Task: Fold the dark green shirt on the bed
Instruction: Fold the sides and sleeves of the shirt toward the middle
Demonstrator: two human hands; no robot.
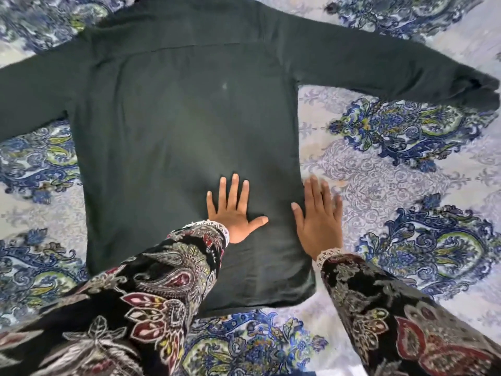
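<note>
Shirt lies flat, back up, on the bed, long axis running away from the person, collar far, hem near, both sleeves spread sideways; no fold made yet. Left hand is flat with fingers spread, pressing the lower body of the shirt right of its centre; right hand is flat, fingers straight and close together, lying across the shirt's right side edge, fingertips on the bed. Right hand is nearest that edge and the right sleeve, so the first fold probably starts there.
</note>
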